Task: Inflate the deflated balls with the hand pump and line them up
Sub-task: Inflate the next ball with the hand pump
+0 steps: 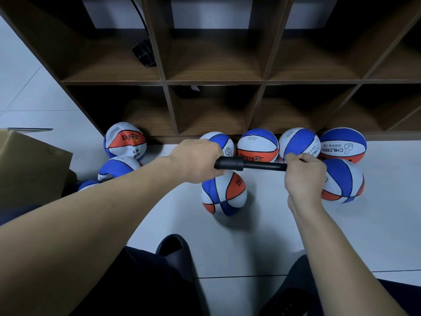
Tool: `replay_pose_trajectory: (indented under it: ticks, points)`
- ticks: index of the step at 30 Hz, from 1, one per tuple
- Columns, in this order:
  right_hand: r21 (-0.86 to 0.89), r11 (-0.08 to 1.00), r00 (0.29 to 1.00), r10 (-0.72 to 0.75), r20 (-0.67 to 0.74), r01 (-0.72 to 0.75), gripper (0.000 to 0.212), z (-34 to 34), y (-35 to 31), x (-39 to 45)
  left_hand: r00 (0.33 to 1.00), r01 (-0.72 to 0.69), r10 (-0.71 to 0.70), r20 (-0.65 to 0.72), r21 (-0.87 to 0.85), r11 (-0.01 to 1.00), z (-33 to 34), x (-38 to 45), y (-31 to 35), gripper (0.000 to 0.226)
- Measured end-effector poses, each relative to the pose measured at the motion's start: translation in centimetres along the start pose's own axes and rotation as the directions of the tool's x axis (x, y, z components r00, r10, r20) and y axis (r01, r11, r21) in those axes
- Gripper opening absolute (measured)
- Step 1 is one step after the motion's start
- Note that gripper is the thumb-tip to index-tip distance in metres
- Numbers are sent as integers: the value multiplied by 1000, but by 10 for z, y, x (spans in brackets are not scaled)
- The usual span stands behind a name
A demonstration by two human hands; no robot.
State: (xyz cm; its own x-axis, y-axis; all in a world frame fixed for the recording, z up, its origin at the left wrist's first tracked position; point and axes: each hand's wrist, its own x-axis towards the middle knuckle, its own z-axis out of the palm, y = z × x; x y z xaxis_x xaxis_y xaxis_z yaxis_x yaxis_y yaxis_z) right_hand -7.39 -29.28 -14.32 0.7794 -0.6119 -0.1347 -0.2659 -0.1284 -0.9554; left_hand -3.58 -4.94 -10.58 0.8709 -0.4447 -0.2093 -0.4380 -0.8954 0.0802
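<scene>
A: Pump first. Black hand pump (250, 164) is held level above the floor, over the ball in front (223, 193). Left hand (197, 161) wraps the thick barrel end, fingers curled round it. Right hand (304, 173) pinches the thin end, fingertips closed on it.

B: Handling?

A: Judging by looks: rigid plastic tube, light, smooth, so grip the fat barrel firmly and the far end for stroking. Needle isn't visible, can't tell if it's fitted.

B: Balls?

A: Small blue, white and orange panel balls. Front one sits on the white floor (262, 224), not connected to the pump. Probably soft and light, grippy rubber skin; the ones on the left (118, 166) look dented, likely still flat.

B: Lined up?

A: Row of four against the shelf unit (216, 82) base; one more (344, 180) sits just in front of the row, right.

B: Text?

A: "CHILDREN" with a thumbs-up logo on the far right ball (342, 144), upside down. Other print too small. Cardboard box (29, 165) at left.
</scene>
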Motion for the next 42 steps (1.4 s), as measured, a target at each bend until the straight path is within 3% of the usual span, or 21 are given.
replay_pose_trajectory:
  ticks: [6,23,30,33,42]
  points:
    - [-48,994,995,-101,13,102,35,20,0,-26,1000,-11,11,3,-8,1000,6,-2,7,38]
    - [-67,991,978,-104,178,117,35,31,-5,-40,998,-69,70,12,-72,995,12,2,11,38]
    - [-12,1000,1000,12,5,-12,34,-4,-8,3,1000,5,-3,28,-72,997,2,2,-6,40]
    - [-33,999,998,-33,-46,31,33,1,-4,-1,1000,6,-5,12,-67,998,8,2,-1,40]
    - [-77,991,993,-104,57,108,36,28,1,-35,999,-32,33,12,-60,998,18,1,13,38]
